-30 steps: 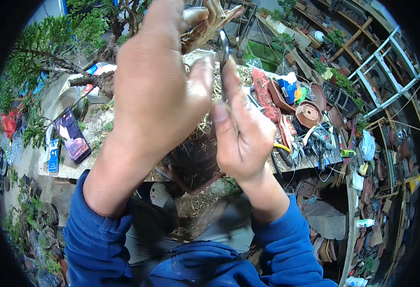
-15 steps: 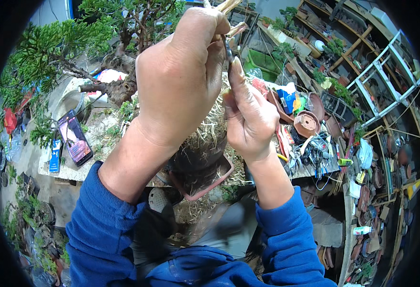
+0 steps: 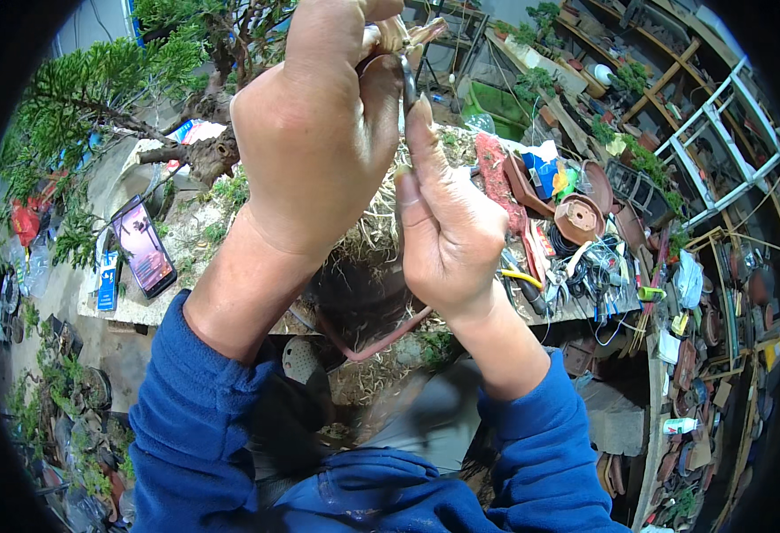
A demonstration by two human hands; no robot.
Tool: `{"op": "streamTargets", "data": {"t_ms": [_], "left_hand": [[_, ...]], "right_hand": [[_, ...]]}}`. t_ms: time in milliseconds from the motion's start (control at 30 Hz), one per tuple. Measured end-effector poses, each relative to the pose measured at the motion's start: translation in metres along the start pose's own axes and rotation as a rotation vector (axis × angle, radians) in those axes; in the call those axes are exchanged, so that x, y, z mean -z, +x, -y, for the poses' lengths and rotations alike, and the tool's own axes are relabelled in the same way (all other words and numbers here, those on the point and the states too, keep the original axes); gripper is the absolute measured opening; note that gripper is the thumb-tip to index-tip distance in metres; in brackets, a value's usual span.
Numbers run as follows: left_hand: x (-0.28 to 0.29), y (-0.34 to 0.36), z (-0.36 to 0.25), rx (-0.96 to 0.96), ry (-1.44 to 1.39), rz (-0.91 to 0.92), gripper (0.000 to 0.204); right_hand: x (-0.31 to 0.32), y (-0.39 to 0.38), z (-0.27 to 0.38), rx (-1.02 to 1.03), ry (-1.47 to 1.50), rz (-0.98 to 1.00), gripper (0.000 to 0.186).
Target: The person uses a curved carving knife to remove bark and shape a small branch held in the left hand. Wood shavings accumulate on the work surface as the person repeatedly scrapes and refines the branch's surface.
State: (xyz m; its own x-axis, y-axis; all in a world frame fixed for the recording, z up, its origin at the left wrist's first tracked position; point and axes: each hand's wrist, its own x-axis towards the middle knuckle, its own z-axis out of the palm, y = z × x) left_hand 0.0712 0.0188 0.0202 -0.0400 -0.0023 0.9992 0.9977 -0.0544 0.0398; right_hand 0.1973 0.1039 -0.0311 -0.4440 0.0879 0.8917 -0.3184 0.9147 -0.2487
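Shelves and a pale metal ladder (image 3: 719, 142) crowd the far right of this workshop, and from where I stand the bench (image 3: 196, 258) looks just as busy. A juniper (image 3: 110, 75) leans over its left side, above a phone (image 3: 144, 247). In the head view, the person's left hand (image 3: 314, 147) is closed around a piece of pale wood (image 3: 424, 34), up at the top and well above the bench; some of its fingers are hidden. The right hand (image 3: 452, 226) is clamped on a slim metal tool (image 3: 409, 82), its index finger laid along the shaft. The tool's far end sits right by the wood and the left fingers; I can't tell whether it is touching.

That closeness worries me. If the tool skids off the wood, it could catch the left fingers, and too hard a push might split or snap the piece. Held up in the air, the wood could also twist if the left grip loosens. Below, pale roots (image 3: 379, 213) show between the wrists, over a pot with a reddish rim (image 3: 394, 335) at the bench's front edge; a careless elbow could knock it off.
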Motion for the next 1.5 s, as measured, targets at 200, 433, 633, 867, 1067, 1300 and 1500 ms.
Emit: {"op": "streamTargets", "data": {"t_ms": [200,433,633,867,1067,1300,1500], "left_hand": [[-0.009,-0.01,0.008,-0.067,-0.086,-0.103,0.048],[0.001,-0.006,0.005,-0.037,0.121,0.05,0.059],[0.014,0.003,-0.01,0.082,-0.096,0.109,0.058],[0.002,0.007,-0.017,0.289,-0.024,0.04,0.043],[-0.007,0.014,-0.002,0.111,-0.092,-0.067,0.045],[-0.012,0.001,-0.006,0.122,-0.026,-0.108,0.04],[-0.005,-0.001,-0.014,0.266,-0.112,-0.049,0.037]], "right_hand": [[-0.009,-0.009,0.01,-0.057,0.085,-0.034,0.048],[0.007,-0.015,0.013,-0.143,0.169,0.066,0.047],[0.012,0.007,-0.022,0.132,-0.032,0.029,0.051],[-0.003,0.023,-0.051,0.344,-0.049,-0.14,0.082],[-0.018,0.019,-0.064,0.338,0.02,-0.16,0.087],[-0.008,0.01,-0.03,0.183,0.012,-0.109,0.076],[-0.011,0.002,0.006,-0.008,0.062,-0.099,0.058]]}}
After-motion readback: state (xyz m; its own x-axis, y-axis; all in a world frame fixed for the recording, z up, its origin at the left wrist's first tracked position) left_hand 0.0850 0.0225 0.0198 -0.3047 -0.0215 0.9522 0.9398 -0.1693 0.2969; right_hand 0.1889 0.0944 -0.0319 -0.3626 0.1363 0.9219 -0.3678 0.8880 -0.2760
